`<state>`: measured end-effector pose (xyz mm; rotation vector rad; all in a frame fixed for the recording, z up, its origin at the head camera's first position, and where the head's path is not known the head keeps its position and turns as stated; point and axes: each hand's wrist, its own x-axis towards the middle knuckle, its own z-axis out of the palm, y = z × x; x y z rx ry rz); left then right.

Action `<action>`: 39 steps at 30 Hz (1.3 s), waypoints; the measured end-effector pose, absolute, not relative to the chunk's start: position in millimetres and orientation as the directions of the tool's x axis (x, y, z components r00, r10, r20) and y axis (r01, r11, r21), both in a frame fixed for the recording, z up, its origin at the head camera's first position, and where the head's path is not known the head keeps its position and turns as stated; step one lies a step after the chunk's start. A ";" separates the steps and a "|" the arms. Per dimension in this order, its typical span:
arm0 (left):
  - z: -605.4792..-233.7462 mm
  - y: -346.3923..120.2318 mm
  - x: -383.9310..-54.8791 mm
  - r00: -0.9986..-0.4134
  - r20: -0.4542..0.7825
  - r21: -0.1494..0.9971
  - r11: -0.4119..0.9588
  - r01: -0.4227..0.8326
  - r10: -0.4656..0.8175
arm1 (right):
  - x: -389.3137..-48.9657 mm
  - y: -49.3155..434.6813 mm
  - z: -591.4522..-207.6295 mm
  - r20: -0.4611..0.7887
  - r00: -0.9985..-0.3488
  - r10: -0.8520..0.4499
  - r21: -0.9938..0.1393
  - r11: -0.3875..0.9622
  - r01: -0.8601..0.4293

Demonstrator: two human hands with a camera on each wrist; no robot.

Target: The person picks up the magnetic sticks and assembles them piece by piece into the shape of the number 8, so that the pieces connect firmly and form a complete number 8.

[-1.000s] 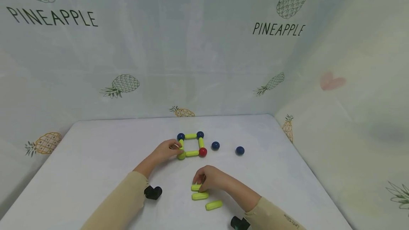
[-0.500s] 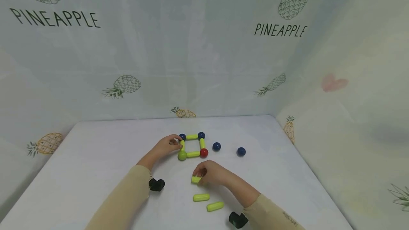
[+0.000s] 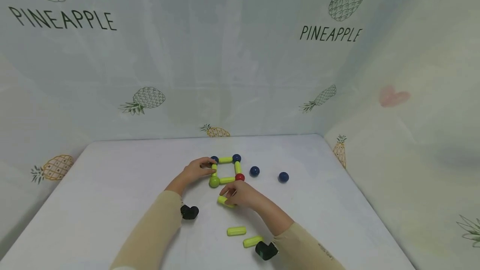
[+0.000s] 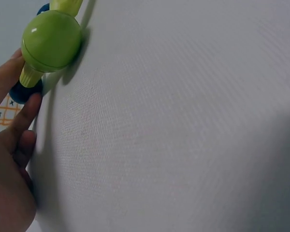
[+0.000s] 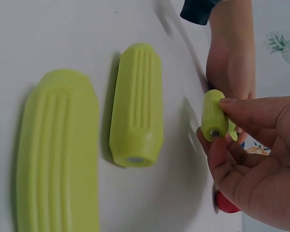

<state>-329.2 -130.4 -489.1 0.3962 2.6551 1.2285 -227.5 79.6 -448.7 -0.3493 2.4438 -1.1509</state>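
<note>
On the near side of the square frame (image 3: 226,160), I have the right hand (image 3: 243,194) pinching a yellow-green rod (image 5: 212,110); I should keep its metal tip (image 5: 214,132) uncovered while the left hand (image 3: 196,170) grips the frame's left side.

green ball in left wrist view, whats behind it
Behind the green ball, part of a yellow-green stick and a dark blue ball show, beside the left hand; a blue sliver peeks above. The stick's nearer end is covered, so its join can't be seen.
</note>
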 end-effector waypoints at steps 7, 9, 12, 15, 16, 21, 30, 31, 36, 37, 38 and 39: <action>-491.2 -132.5 -329.2 -0.943 -0.075 0.805 0.578 0.135 0.324 | -230.2 70.8 -451.5 -0.285 -0.893 -0.347 -0.779 0.628 0.005; -491.9 -133.3 -329.7 -0.943 -0.072 0.806 0.575 0.137 0.325 | -230.9 69.2 -451.9 -0.287 -0.899 -0.331 -0.787 0.617 0.024; -493.9 -132.9 -330.5 -0.945 -0.072 0.808 0.574 0.133 0.320 | -231.5 68.5 -453.9 -0.291 -0.904 -0.312 -0.799 0.599 0.050; -495.1 -132.2 -330.6 -0.947 -0.069 0.806 0.577 0.132 0.312 | -231.7 67.7 -456.2 -0.280 -0.910 -0.307 -0.806 0.589 0.050; -495.2 -131.9 -330.4 -0.948 -0.068 0.807 0.576 0.131 0.311 | -231.6 67.2 -456.9 -0.275 -0.912 -0.305 -0.809 0.586 0.048; -492.1 -131.9 -327.4 -0.949 -0.063 0.804 0.580 0.135 0.308 | -228.9 62.5 -459.3 -0.248 -0.925 -0.288 -0.837 0.544 0.055; -489.3 -132.4 -325.1 -0.952 -0.069 0.802 0.585 0.124 0.297 | -224.0 51.8 -464.5 -0.261 -0.952 -0.162 -0.885 0.433 0.169; -489.7 -132.5 -325.5 -0.953 -0.071 0.802 0.585 0.122 0.296 | -224.1 50.6 -464.5 -0.266 -0.952 -0.148 -0.884 0.431 0.180; -490.8 -132.7 -327.1 -0.953 -0.081 0.801 0.588 0.113 0.292 | -225.7 46.3 -465.2 -0.267 -0.957 -0.109 -0.880 0.433 0.196; -491.0 -132.8 -327.3 -0.952 -0.080 0.799 0.590 0.115 0.294 | -226.1 45.7 -465.6 -0.264 -0.959 -0.105 -0.881 0.430 0.195; -490.7 -132.8 -327.2 -0.952 -0.079 0.798 0.591 0.116 0.295 | -226.5 45.1 -466.0 -0.260 -0.960 -0.103 -0.884 0.426 0.194; -490.5 -132.9 -327.2 -0.953 -0.080 0.798 0.592 0.116 0.294 | -226.9 44.6 -466.4 -0.256 -0.961 -0.102 -0.887 0.421 0.191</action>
